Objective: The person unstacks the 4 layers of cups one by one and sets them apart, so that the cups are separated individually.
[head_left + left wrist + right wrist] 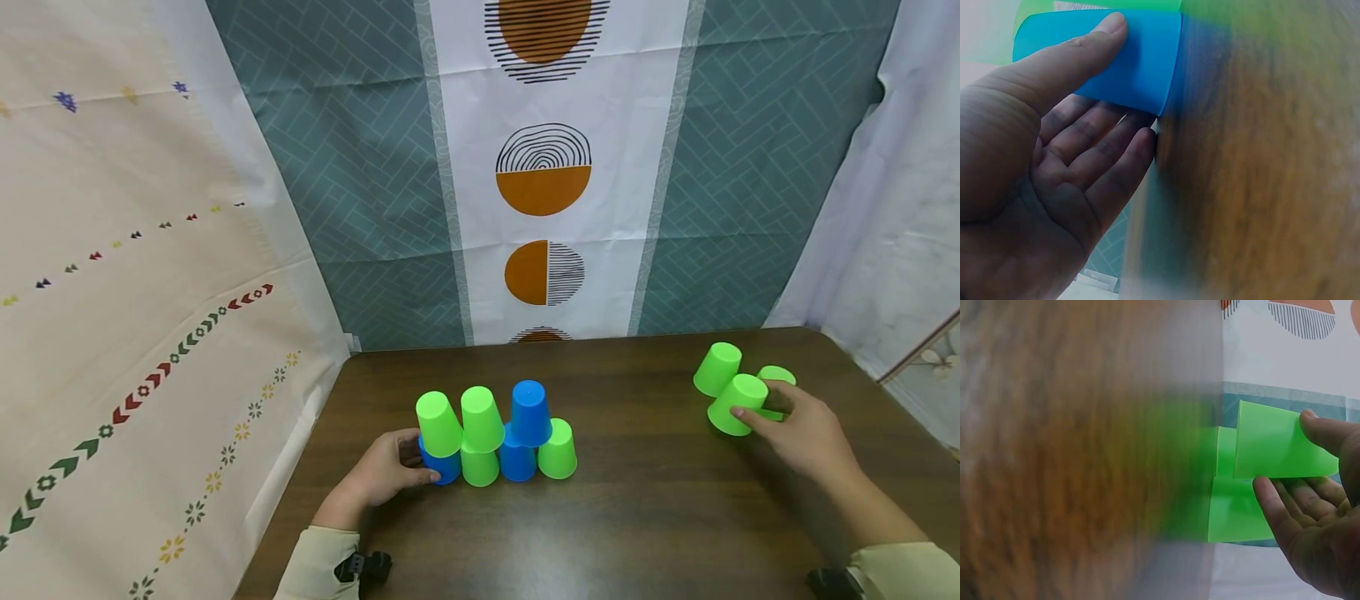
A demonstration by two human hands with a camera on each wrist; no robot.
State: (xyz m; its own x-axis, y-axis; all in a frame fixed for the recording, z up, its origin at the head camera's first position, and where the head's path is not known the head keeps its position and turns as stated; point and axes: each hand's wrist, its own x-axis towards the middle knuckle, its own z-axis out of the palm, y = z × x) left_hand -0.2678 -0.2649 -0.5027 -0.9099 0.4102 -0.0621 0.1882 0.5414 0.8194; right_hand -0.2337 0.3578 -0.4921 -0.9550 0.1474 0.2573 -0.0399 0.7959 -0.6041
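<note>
My left hand (382, 471) curls its thumb and fingers round a blue cup (442, 468) at the left end of a row of upside-down cups. In the left wrist view the thumb lies along this cup (1132, 69), its rim at the table. Above that row stand two green cups and one blue cup (530, 412). Over at the right, my right hand (802, 425) pinches a green cup (738, 404) between thumb and fingers. In the right wrist view that cup's (1279, 444) rim is raised off the wood. Two more green cups stand behind it.
The brown wooden table (630, 533) ends at a patterned teal and white cloth (562, 275) at the back. A cream embroidered cloth (187, 250) hangs on the left. One green cup (717, 369) stands near the table's back right corner.
</note>
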